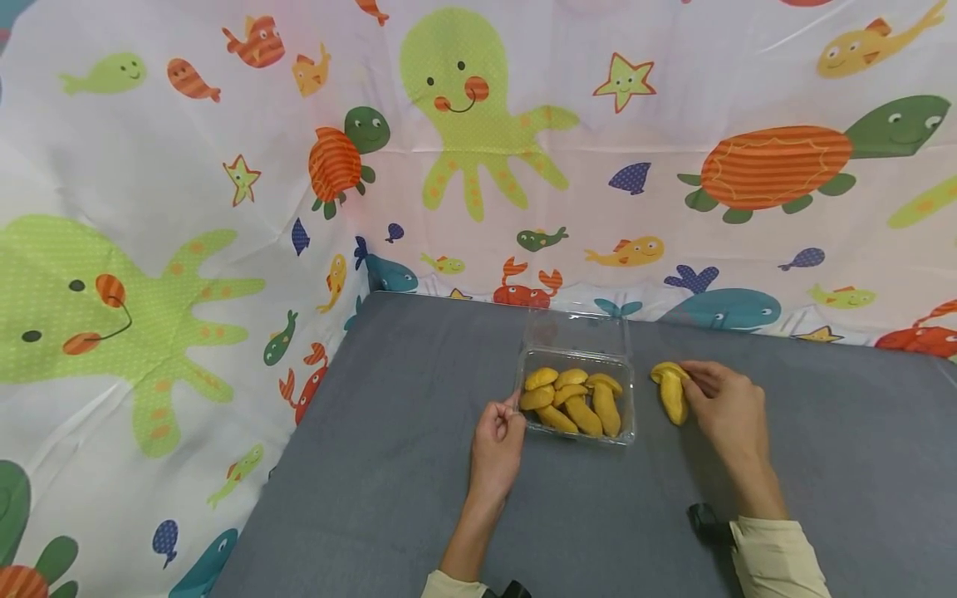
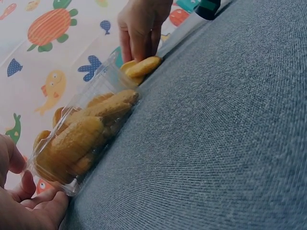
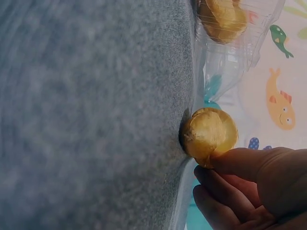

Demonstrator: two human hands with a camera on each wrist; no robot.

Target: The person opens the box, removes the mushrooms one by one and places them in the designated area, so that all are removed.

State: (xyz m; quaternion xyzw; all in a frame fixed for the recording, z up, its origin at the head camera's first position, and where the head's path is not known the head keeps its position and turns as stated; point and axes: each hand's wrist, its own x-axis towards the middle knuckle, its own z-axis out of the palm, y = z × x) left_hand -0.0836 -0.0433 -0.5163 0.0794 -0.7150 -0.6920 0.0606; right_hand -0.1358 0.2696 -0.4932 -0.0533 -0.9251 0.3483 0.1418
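A clear plastic box (image 1: 631, 415) stands on the grey cloth, holding several yellow mushrooms (image 1: 586, 414), caps mostly toward the back. My left hand (image 1: 497, 453) pinches the box at its left side, near the front corner; in the left wrist view the thumb and fingers (image 2: 50, 206) meet at its wall. To the right of the box, my right hand (image 1: 728, 415) pinches a single yellow mushroom (image 1: 670, 394) between thumb and fingers. That mushroom's cap points to the back, and in the right wrist view its rounded end (image 3: 208, 132) is right at the cloth.
The box's hinged clear lid (image 1: 576, 332) is raised at the back. A grey cloth (image 1: 389, 465) covers the table. Behind and to the left hangs a white curtain (image 1: 284, 124) printed with sea animals, meeting the table's back and left edges.
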